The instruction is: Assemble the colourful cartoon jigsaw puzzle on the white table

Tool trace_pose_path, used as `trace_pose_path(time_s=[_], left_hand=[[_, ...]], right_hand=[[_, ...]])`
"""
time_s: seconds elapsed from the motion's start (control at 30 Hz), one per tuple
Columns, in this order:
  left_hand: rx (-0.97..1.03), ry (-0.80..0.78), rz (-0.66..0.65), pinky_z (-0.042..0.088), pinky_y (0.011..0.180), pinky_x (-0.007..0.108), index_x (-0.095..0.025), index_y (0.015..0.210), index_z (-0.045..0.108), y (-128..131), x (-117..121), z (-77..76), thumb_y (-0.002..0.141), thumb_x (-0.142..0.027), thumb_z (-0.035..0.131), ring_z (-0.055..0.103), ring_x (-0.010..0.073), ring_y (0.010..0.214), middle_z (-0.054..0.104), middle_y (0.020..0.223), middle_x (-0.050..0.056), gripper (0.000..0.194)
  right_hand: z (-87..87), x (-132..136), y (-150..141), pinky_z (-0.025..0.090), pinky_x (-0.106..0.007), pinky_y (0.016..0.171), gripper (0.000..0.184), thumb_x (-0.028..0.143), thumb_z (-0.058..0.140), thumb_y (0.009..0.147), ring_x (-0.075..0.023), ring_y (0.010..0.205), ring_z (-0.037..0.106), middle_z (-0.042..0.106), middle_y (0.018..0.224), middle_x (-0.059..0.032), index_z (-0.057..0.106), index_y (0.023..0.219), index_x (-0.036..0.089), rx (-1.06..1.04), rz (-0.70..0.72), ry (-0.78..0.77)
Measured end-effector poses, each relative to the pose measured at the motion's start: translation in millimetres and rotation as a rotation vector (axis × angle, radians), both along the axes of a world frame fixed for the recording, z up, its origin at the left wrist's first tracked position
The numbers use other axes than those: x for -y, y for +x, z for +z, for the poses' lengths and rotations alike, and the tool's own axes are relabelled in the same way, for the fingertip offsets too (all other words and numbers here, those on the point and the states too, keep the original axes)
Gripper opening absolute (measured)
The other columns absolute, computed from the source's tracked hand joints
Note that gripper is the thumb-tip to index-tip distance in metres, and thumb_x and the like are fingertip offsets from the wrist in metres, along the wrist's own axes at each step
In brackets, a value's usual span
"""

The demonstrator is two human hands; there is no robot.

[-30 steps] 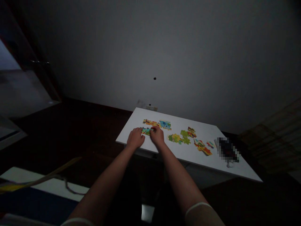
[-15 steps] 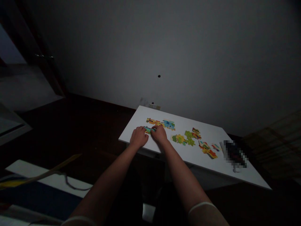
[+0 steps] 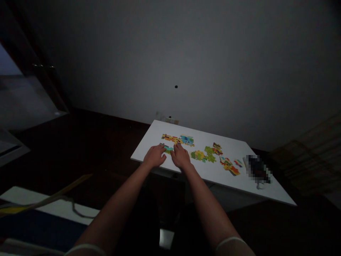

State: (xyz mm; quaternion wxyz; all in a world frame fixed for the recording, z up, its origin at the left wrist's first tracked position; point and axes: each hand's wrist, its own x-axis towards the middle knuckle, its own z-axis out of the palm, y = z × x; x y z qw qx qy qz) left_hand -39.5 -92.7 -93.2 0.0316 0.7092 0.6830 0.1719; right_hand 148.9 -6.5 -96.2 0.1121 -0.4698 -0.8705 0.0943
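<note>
A teal-and-green strip of puzzle pieces lies on the white table between my two hands. My left hand rests at the strip's left end, fingers stretched out over its edge and thumb apart. My right hand is at the right end, fingers stretched forward and thumb spread to the left; it covers part of that end. Just beyond my fingertips is a joined row of yellow and red puzzle pieces, with a blue section on its right.
Right of my right hand lie green and yellow puzzle pieces, then orange-red ones and a small loose piece. A dark, pixelated item is near the table's right end. A wall rises behind the table.
My right hand's fingers have straightened and reach farther forward over the strip, and my left thumb has come away from it. More of the strip shows. The view has shifted slightly.
</note>
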Motion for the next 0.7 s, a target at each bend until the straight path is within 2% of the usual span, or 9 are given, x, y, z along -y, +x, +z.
trace_pose_path(time_s=[0.1,0.2,0.3,0.4,0.5,0.7], left_hand=[[-0.009,0.002,0.001,0.047,0.135,0.050,-0.023,0.153,0.076,0.4,-0.2,0.9,0.104,-0.028,0.062,0.060,0.0318,0.161,0.065,0.172,0.012,0.052],[-0.017,0.011,0.009,0.049,0.133,0.050,-0.024,0.152,0.077,2.1,2.1,1.6,0.104,-0.027,0.061,0.063,0.0325,0.158,0.067,0.169,0.012,0.050],[-0.019,0.032,0.018,0.050,0.133,0.049,-0.023,0.153,0.077,5.8,8.9,-0.1,0.105,-0.028,0.064,0.063,0.0330,0.158,0.067,0.169,0.013,0.050],[-0.027,0.068,0.032,0.049,0.134,0.050,-0.020,0.156,0.074,13.3,20.4,-5.7,0.106,-0.030,0.065,0.061,0.0333,0.159,0.065,0.171,0.015,0.051],[-0.043,0.098,0.061,0.048,0.134,0.052,-0.020,0.158,0.071,24.8,33.6,-13.9,0.109,-0.032,0.062,0.060,0.0337,0.161,0.064,0.172,0.016,0.051],[-0.053,0.173,0.132,0.046,0.132,0.057,-0.024,0.161,0.067,44.8,51.5,-27.3,0.114,-0.031,0.052,0.057,0.0350,0.163,0.061,0.175,0.014,0.049]], right_hand=[[-1.0,5.9,12.6,0.031,-0.051,0.140,0.060,0.037,0.037,0.121,-0.0301,0.175,0.036,0.045,0.185,-0.0199,0.053,0.173,0.012,-0.046,0.026,-0.036],[-3.0,15.9,25.5,0.032,-0.049,0.140,0.061,0.030,0.041,0.117,-0.0284,0.173,0.041,0.048,0.184,-0.0176,0.049,0.176,0.015,-0.093,0.031,-0.042],[-6.9,26.4,36.0,0.035,-0.047,0.139,0.068,0.024,0.046,0.112,-0.0298,0.167,0.050,0.051,0.182,-0.0194,0.043,0.179,0.013,-0.138,0.009,-0.035],[-10.0,33.1,42.6,0.040,-0.048,0.135,0.071,0.020,0.046,0.109,-0.0327,0.158,0.059,0.056,0.177,-0.0227,0.042,0.179,0.010,-0.181,0.006,-0.030],[-12.1,34.6,46.2,0.046,-0.047,0.131,0.073,0.016,0.046,0.105,-0.0322,0.150,0.066,0.064,0.170,-0.0215,0.043,0.178,0.011,-0.260,-0.012,-0.055],[-16.9,33.2,48.8,0.052,-0.044,0.127,0.071,0.012,0.042,0.104,-0.0270,0.150,0.068,0.069,0.165,-0.0177,0.043,0.175,0.014,-0.440,-0.041,-0.131]])
